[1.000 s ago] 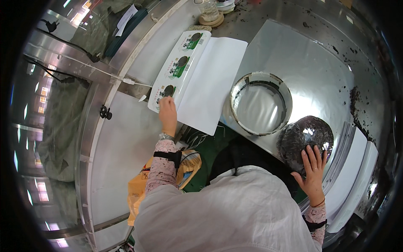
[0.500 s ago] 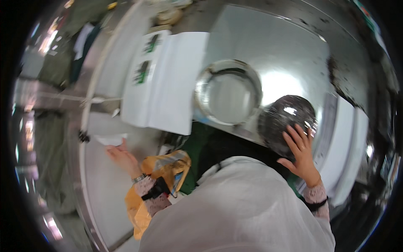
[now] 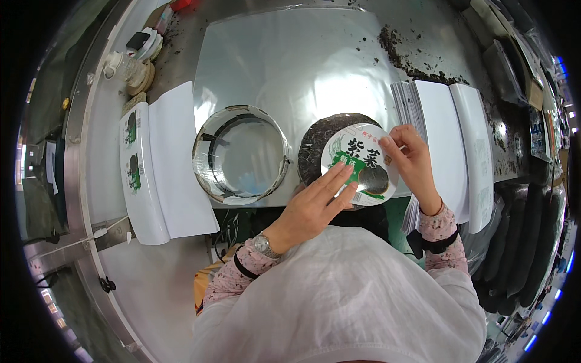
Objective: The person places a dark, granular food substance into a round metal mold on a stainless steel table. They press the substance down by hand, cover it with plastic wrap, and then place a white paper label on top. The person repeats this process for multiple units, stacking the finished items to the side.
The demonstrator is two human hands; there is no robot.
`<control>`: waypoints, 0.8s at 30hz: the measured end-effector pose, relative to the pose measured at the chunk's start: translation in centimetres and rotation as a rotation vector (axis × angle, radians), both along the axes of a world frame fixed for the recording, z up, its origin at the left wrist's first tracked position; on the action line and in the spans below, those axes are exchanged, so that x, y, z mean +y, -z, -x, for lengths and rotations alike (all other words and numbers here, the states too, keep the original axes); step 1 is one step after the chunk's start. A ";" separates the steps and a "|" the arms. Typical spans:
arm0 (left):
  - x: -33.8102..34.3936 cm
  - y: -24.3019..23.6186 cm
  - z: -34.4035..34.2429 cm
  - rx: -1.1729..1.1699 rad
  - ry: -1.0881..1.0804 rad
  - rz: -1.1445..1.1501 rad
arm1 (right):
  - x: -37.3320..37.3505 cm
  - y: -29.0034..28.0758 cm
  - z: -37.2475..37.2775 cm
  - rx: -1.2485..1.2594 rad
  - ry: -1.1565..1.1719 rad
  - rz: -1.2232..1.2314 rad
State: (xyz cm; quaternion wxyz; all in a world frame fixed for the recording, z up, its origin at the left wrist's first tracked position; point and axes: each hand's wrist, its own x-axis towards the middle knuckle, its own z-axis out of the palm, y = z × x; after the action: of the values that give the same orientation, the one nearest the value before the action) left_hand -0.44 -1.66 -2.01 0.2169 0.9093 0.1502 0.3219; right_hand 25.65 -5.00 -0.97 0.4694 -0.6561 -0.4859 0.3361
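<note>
A dark round cake (image 3: 311, 134), which looks like dried seaweed in shiny film, lies at the front edge of the metal table. Over its right part rests a round white label (image 3: 339, 142) with green print and a picture of a dark disc. My left hand (image 3: 308, 206) is spread, its fingertips flat on the label's lower left. At the label's upper right edge, my right hand (image 3: 411, 154) pinches it between thumb and fingers. A hollow metal ring (image 3: 203, 163) stands left of the cake, its rim marked with dark crumbs.
White printed sheets (image 3: 172, 163) lie folded on the left, and a thick stack of sheets (image 3: 442, 145) on the right. Dark scraps (image 3: 393, 51) litter the table's far right. A jar (image 3: 134, 72) stands far left. Dark wrapped packs (image 3: 514, 242) sit at lower right.
My left hand has come from the far left, where it held something white, onto the label over the cake. My right hand went from resting spread on the cake to pinching the label. The view has turned.
</note>
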 end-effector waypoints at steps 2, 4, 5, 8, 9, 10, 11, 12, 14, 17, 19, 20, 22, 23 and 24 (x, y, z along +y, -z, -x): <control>0.2 0.2 0.1 0.024 -0.010 0.010 | 0.8 0.1 0.5 -0.158 -0.007 -0.031; 0.6 0.3 0.2 0.046 -0.015 0.026 | 1.4 0.4 0.5 -0.231 -0.018 -0.035; 0.7 0.4 0.2 0.051 -0.022 0.026 | 1.7 0.6 0.5 -0.252 -0.026 -0.027; 0.7 0.7 0.2 0.073 -0.029 0.031 | 2.3 1.1 0.6 -0.283 -0.024 -0.026; 0.9 0.7 0.3 0.086 -0.028 0.034 | 2.3 1.2 0.7 -0.288 -0.019 -0.029; 0.9 0.7 0.4 0.097 -0.028 0.036 | 2.4 1.5 0.7 -0.295 -0.015 -0.016; 1.0 0.8 0.4 0.099 -0.028 0.041 | 2.5 1.7 0.7 -0.302 -0.012 -0.004; 1.0 0.8 0.5 0.100 -0.028 0.047 | 2.5 1.9 0.8 -0.308 -0.008 0.009; 1.2 0.8 0.5 0.130 -0.031 0.043 | 2.6 1.8 0.9 -0.399 -0.015 0.023; 1.3 -0.1 0.2 0.209 -0.032 0.071 | 2.3 2.4 1.0 -0.646 -0.006 -0.051; 1.2 -2.1 0.0 0.258 -0.043 0.157 | 2.1 3.1 0.9 -0.765 0.046 -0.067; 1.4 -3.1 -0.3 0.424 -0.028 0.266 | 2.0 3.2 0.8 -0.786 0.090 -0.045; 2.4 -4.0 -1.8 0.590 -0.032 0.347 | 1.9 3.6 0.8 -0.770 0.116 -0.022; 2.9 -4.0 -2.6 0.589 -0.052 0.318 | 1.9 3.9 0.8 -0.734 0.099 -0.025; 3.8 -2.8 -3.9 0.419 -0.105 0.156 | 1.9 4.3 0.8 -0.697 0.081 -0.028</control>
State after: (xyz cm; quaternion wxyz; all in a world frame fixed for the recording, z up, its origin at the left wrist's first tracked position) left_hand 3.50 2.17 0.76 0.2334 0.9277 0.2636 0.1244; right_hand 24.89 -3.10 -5.24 0.2972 -0.7438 -0.5950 0.0664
